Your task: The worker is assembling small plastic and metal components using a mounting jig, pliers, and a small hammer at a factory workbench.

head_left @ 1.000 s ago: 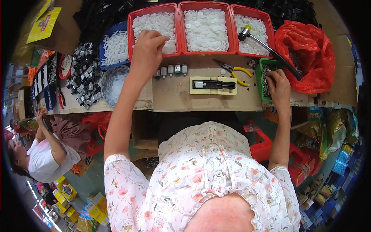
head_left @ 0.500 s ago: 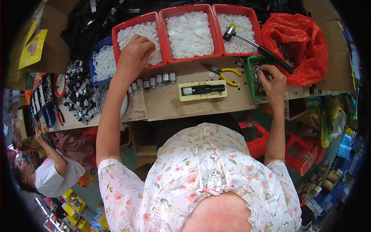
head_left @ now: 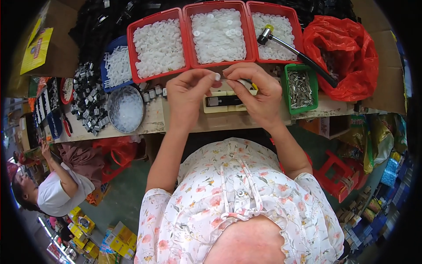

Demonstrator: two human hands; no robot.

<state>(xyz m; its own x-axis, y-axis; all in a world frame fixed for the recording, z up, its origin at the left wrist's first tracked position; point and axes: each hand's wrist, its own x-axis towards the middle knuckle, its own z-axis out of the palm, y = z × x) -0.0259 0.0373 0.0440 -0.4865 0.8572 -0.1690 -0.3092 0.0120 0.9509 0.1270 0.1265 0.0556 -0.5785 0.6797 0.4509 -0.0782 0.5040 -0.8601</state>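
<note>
My left hand (head_left: 188,97) pinches a small round white plastic piece (head_left: 217,76) between thumb and forefinger. Close beside it, my right hand (head_left: 260,93) has its thumb and forefinger pressed together; what they hold is too small to make out. Both hands hover above a cream holder (head_left: 211,108), in which a black part with a silver end (head_left: 226,100) lies. The right hand partly covers that holder and the yellow-handled pliers (head_left: 254,86) behind it. To the right stands a green tray (head_left: 304,109) of thin metal pins (head_left: 300,88).
Red trays (head_left: 187,44) of white plastic pieces line the back. A hammer (head_left: 303,58) leans across the right one, beside a red plastic bag (head_left: 351,57). At left are a blue tray (head_left: 105,79), a round bowl (head_left: 143,110) and small silver-and-black blocks (head_left: 90,105). A co-worker (head_left: 61,189) is at far left.
My left hand has come from the left red tray toward the middle, now with a white piece. My right hand has left the green tray and moved left to meet it.
</note>
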